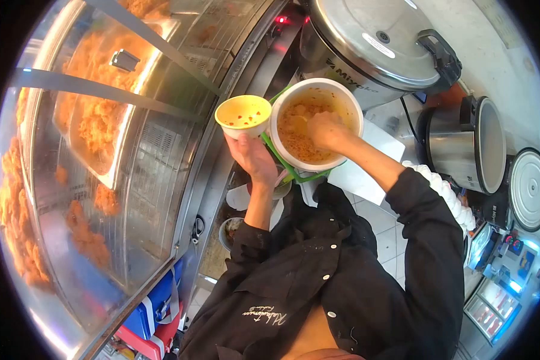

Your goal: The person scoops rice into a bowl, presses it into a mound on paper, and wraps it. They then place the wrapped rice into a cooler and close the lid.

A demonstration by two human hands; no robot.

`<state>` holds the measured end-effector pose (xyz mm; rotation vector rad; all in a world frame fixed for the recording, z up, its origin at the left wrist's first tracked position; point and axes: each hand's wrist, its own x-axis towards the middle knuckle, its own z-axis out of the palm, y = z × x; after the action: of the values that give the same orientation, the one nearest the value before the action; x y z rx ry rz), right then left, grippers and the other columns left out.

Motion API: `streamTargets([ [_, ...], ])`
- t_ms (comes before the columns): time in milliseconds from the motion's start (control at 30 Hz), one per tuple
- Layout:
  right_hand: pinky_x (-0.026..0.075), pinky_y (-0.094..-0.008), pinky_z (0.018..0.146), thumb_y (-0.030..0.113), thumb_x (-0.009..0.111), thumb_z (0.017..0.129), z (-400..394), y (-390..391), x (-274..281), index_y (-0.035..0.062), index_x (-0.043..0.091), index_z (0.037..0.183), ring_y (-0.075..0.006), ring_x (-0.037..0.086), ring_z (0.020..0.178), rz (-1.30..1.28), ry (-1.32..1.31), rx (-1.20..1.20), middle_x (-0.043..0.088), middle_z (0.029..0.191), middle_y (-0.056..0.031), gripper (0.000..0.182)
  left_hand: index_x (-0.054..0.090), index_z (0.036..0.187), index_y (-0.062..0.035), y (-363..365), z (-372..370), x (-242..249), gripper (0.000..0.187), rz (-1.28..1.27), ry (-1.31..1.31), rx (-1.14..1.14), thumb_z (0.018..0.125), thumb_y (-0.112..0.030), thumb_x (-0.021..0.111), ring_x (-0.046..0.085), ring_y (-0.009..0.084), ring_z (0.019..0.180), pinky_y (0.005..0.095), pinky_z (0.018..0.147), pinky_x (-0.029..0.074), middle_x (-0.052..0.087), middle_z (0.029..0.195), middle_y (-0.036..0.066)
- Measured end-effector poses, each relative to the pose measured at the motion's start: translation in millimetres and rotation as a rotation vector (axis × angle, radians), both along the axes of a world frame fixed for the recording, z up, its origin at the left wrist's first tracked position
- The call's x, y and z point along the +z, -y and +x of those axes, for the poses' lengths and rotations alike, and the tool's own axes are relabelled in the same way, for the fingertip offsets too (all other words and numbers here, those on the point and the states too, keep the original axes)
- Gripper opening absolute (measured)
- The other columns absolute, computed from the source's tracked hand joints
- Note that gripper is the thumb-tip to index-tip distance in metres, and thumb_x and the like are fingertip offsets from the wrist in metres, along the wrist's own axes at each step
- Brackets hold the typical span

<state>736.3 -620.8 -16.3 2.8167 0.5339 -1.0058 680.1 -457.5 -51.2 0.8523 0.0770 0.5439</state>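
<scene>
My left hand (pixel 251 157) holds a small bowl (pixel 243 117) from below, yellow inside and pale outside, with a few reddish bits on its inner wall. Right beside it stands a larger white pot (pixel 355 114) containing a crumbly orange-brown mixture (pixel 299 133). Inside this pot is my right hand (pixel 326 130), its fingers closed around something yellow, perhaps a scoop, that is mostly hidden. A green rim or stand (pixel 309 177) shows beneath the pot.
A glass display case (pixel 162 144) with fried food fills the left side. A large steel cooker (pixel 372 48) stands behind the pot. Another cooker (pixel 456 147) and a round lid (pixel 527 189) are at the right. A small bowl (pixel 225 235) sits low near the case.
</scene>
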Motion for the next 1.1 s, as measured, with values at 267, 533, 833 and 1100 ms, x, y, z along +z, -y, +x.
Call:
streamTargets([
  [267,0.060,-0.0388,0.080,0.015,0.064,0.089,14.9,5.6,-41.1,0.0119,0.081,0.094,-0.0280,0.077,0.091,-0.057,0.222,-0.035,0.079,0.097,-0.0113,0.018,0.034,0.149,0.0023,25.3,0.3,2.9,0.076,0.013,0.014,0.049,0.095,-0.037,0.069,0.051,0.0274,0.129,0.0431,0.113,0.037,0.051,0.140,0.018],
  [533,0.058,-0.0366,0.073,0.023,0.063,0.091,3.8,5.6,16.6,0.0126,0.082,0.094,-0.0255,0.077,0.089,-0.087,0.036,0.250,0.079,0.099,-0.0098,0.022,0.030,0.152,0.0029,31.9,-4.5,4.1,0.081,0.006,-0.026,0.076,0.094,-0.037,0.070,0.053,0.0297,0.129,0.0439,0.111,0.042,0.050,0.140,0.019],
  [833,0.059,-0.0370,0.074,0.026,0.074,0.083,14.1,17.5,-19.3,0.0119,0.082,0.089,-0.0241,0.077,0.085,-0.161,0.179,0.271,0.079,0.091,-0.0095,0.017,0.025,0.154,0.0027,33.1,-6.0,0.8,0.089,0.097,-0.043,0.066,0.092,-0.037,0.074,0.053,0.0319,0.130,0.0447,0.111,0.044,0.049,0.142,0.021],
  [1100,0.060,-0.0419,0.074,0.020,0.072,0.079,5.1,25.5,-2.4,0.0034,0.079,0.084,-0.0325,0.076,0.083,-0.014,-0.025,0.182,0.077,0.088,-0.0164,0.019,0.025,0.155,0.0011,38.0,-6.3,-7.8,0.089,0.101,-0.080,0.059,0.092,-0.038,0.074,0.052,0.0315,0.131,0.0453,0.111,0.044,0.047,0.144,0.021],
])
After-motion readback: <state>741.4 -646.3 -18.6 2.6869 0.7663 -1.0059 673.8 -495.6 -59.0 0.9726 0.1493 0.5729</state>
